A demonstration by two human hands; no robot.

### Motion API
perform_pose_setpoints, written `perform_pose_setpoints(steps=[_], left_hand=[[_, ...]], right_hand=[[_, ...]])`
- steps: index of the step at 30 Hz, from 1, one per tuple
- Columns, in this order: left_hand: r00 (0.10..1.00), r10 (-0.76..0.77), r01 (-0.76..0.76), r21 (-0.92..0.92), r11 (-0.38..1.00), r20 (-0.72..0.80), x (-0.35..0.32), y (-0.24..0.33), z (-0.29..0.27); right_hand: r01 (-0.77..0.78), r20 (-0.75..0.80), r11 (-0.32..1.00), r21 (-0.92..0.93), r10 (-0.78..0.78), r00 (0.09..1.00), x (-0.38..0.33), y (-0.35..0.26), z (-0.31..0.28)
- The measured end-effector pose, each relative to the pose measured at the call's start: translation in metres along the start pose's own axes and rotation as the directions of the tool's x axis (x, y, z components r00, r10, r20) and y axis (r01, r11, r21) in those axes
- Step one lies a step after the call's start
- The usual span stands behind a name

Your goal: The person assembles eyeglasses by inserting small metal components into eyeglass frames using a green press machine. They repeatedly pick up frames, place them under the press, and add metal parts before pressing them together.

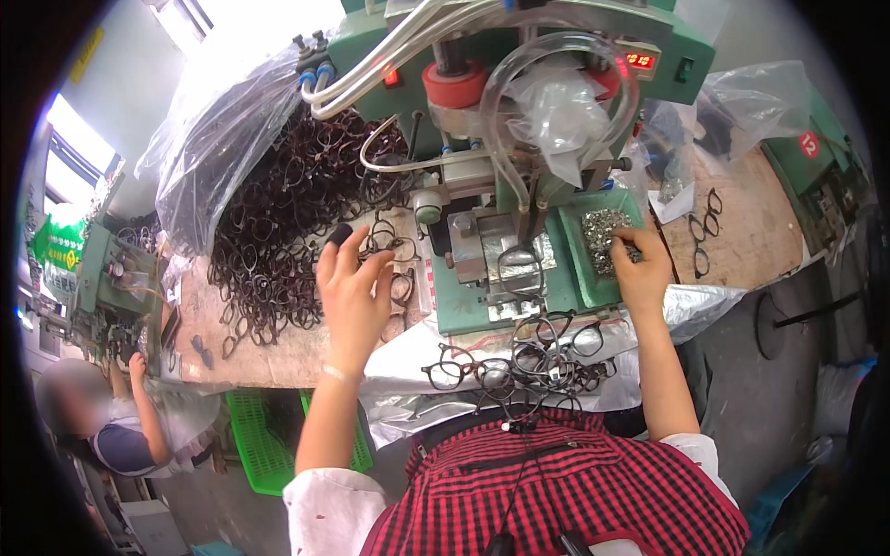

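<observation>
My left hand (355, 292) is raised over the bench beside the machine, fingers apart, a black cover on one fingertip. Dark eyeglass frames (400, 287) lie just beyond and beside it. A green tray (593, 295) at the right of the machine holds a heap of small shiny metal parts (603, 232). Over that heap my right hand (642, 269) has its fingertips pinched together; whatever is between them is too small to make out. One eyeglass frame (521, 271) sits upright at the machine's metal fixture (473, 243).
The green machine (681, 28) with hoses stands ahead. A large pile of dark frames (287, 199) fills the bench's left, beside clear plastic (209, 157). More frames (547, 357) lie near my apron. A green basket (255, 435) stands below; another person (139, 435) sits far left.
</observation>
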State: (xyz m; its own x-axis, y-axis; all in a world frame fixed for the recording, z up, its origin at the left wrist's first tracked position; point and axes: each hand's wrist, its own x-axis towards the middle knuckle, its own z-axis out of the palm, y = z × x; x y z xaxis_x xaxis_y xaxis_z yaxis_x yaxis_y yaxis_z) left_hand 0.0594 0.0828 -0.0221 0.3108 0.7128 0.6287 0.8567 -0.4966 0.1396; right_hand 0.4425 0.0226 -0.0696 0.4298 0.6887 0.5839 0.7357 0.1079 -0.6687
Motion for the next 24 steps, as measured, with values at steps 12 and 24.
perform_pose_setpoints(steps=[12,24], left_hand=[[0.685,-0.727,0.407,-0.849,0.338,0.039,0.033,-0.144,-0.036],[0.82,-0.535,0.513,-0.154,0.844,-0.204,-0.054,-0.185,0.055]], right_hand=[[-0.121,0.12,0.99,0.077,0.111,0.987,0.002,-0.006,0.0],[-0.159,0.228,0.962,0.223,0.107,0.968,-0.012,-0.055,-0.032]])
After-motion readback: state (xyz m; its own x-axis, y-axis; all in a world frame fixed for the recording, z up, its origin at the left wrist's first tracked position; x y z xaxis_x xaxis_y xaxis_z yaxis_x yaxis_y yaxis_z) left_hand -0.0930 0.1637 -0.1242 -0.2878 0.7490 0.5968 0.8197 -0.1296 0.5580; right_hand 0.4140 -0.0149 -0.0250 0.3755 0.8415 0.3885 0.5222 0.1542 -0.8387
